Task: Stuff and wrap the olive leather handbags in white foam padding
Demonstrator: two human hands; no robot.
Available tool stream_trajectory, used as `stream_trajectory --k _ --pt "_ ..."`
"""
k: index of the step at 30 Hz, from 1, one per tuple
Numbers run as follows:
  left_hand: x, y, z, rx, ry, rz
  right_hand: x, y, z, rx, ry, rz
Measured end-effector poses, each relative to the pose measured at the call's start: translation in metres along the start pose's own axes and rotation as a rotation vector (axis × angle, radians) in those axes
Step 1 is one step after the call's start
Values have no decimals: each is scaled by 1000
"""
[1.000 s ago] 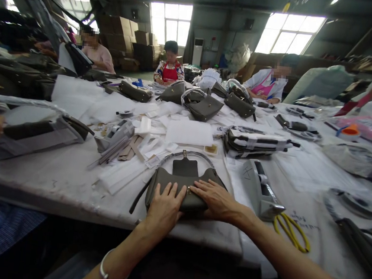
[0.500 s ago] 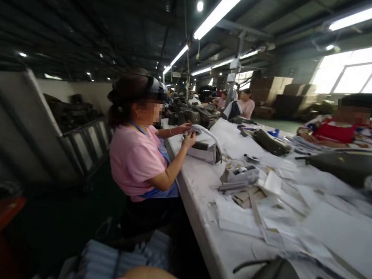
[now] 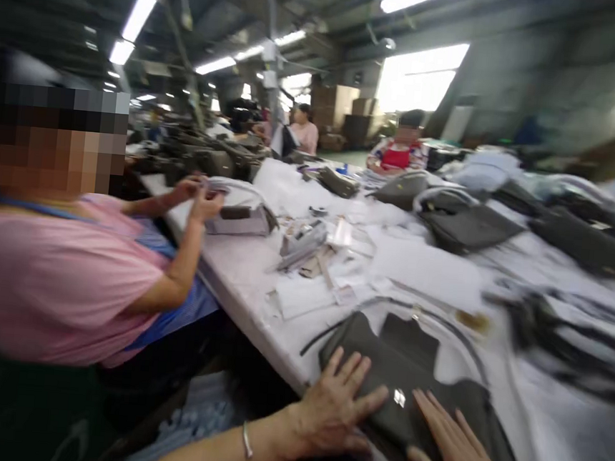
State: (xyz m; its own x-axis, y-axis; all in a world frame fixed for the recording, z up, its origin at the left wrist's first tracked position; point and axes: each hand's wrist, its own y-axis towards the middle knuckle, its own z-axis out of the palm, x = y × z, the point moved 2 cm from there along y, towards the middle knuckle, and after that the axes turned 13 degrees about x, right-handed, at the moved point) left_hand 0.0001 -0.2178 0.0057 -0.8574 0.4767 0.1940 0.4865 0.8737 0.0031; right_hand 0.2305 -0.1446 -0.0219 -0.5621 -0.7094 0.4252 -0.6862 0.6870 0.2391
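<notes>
A dark olive handbag (image 3: 380, 380) lies flat at the table's near edge, with a small shiny metal clasp (image 3: 399, 398) on its front and a thin curved strap along its far side. My left hand (image 3: 336, 403), a bracelet on its wrist, rests on the bag's left part with fingers spread. On the right part lies my right hand (image 3: 455, 444), fingers stretched out and slightly blurred. Neither hand grips anything.
At the left a co-worker in a pink shirt (image 3: 67, 274) handles a grey-and-white bag (image 3: 241, 221). Paper and wrapping scraps (image 3: 306, 248) lie mid-table. More dark bags (image 3: 464, 219) lie to the right. Other people sit farther back.
My view has swung to the right. Both my hands now show on the bag; before, only part of an arm and a fingertip at the bag were in view.
</notes>
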Motion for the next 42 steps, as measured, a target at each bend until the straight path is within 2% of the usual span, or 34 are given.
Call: stream_trajectory --k 2,4,5,7,9,12,16,19,22,27,33,37,40,42 --pt "1 11 14 34 -122 1 5 2 -24 157 139 187" --pt "-2 23 30 50 -175 -3 11 20 -46 251 300 286" --pt "-5 27 36 56 -180 -4 15 31 -54 251 341 295" --pt "-9 32 41 67 -168 -5 21 46 -61 267 303 215" --pt "-12 33 40 81 -150 -4 22 49 -52 333 219 182" --pt "-8 34 30 100 -154 14 16 36 -29 416 136 219" --pt "2 48 10 159 -243 57 7 25 -16 411 144 210" --pt "7 68 2 129 -291 117 4 24 -15 425 145 210" --pt "6 82 11 60 -289 207 1 26 -13 431 126 231" --pt "6 84 38 43 -310 204 2 34 -19 473 158 251" --pt "-1 77 33 -98 -333 149 -2 36 -17 436 123 260" --pt "-7 70 32 -275 -297 160 -17 32 -19 400 257 272" --pt "-9 66 39 -442 -309 146 -36 46 -37 243 404 288" --pt "-14 65 42 -507 -314 151 -51 70 -55 101 369 260"
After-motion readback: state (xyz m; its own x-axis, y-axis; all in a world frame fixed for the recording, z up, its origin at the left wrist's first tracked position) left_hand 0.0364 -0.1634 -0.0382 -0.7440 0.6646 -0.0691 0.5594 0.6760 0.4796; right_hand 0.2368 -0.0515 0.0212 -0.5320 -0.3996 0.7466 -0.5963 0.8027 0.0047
